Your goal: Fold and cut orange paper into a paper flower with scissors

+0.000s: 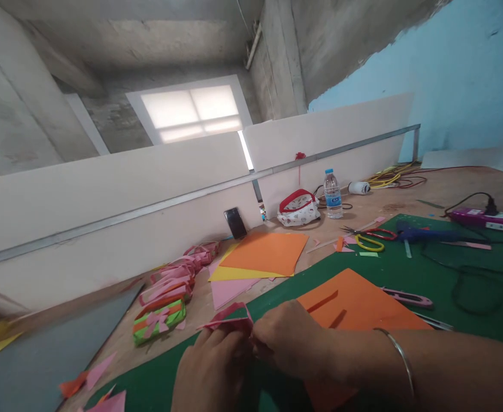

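A folded piece of pink paper (233, 316) rises from between my two hands, over the green cutting mat (157, 375). My left hand (212, 363) has its fingers closed on the paper's near side. At the right edge of that paper, my right hand (289, 335) pinches with thumb and curled fingers; a bangle sits on that wrist. Under and beyond the right forearm lies an orange sheet (363, 297) with two narrow strips on it. A green and orange paper item with a pink bow (159, 321) stands left of my hands.
Several pink folded paper pieces (182, 272) line the left. Orange sheets (266, 252) lie ahead, near a phone (234, 222), a pouch (299, 209) and a water bottle (332, 197). To the right are scissors (369, 237), a glue gun (423, 233), a cutter (408, 297) and a purple power strip (487, 218).
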Available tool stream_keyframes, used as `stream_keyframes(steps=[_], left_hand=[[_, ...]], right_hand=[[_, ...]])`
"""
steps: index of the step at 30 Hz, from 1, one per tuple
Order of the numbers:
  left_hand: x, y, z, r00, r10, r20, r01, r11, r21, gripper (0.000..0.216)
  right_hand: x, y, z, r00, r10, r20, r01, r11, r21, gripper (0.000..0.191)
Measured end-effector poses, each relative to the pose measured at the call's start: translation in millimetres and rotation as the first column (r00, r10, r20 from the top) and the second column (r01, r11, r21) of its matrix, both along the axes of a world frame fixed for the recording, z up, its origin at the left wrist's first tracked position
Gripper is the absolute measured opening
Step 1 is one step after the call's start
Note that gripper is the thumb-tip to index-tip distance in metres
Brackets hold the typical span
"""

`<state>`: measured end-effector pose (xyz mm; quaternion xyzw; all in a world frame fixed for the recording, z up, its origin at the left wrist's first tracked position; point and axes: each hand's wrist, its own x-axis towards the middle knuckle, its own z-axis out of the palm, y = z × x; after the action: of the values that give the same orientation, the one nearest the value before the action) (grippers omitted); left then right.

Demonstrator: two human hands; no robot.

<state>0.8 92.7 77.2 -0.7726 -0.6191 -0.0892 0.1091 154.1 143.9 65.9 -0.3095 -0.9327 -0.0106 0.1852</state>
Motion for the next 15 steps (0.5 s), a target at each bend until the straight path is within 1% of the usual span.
stream_keyframes(steps=[3, 5, 8, 12, 15], left_hand=[[2.0, -2.6, -0.4, 0.996, 0.008, 0.094, -0.003, 0.998, -0.057, 0.023], [3.9, -4.0, -2.3, 0.988, 0.033, 0.150, -0.025, 0.998, -0.055, 0.023], [5.6, -4.8, -4.7, 0.981, 0.039, 0.192, -0.031, 0.998, -0.046, 0.024], [1.1, -5.1, -3.6, 0.983, 0.045, 0.178, -0.038, 0.998, -0.040, 0.025], [-2.2, -6.6, -2.4, 0.991, 0.085, 0.106, -0.082, 0.996, -0.029, 0.029]], right_hand=[[0.6, 1.5, -1.0, 1.000, 0.010, 0.002, -0.010, 1.000, 0.005, 0.027], [1.4, 1.9, -0.5, 1.000, 0.018, 0.012, -0.018, 1.000, 0.007, 0.027], [2.7, 1.5, 1.8, 1.000, 0.020, 0.018, -0.020, 1.000, 0.004, 0.026], [3.8, 0.6, 4.0, 1.000, 0.020, 0.019, -0.019, 1.000, -0.013, 0.027], [4.3, 1.4, 1.7, 0.999, 0.034, -0.028, -0.034, 0.999, 0.028, 0.024]])
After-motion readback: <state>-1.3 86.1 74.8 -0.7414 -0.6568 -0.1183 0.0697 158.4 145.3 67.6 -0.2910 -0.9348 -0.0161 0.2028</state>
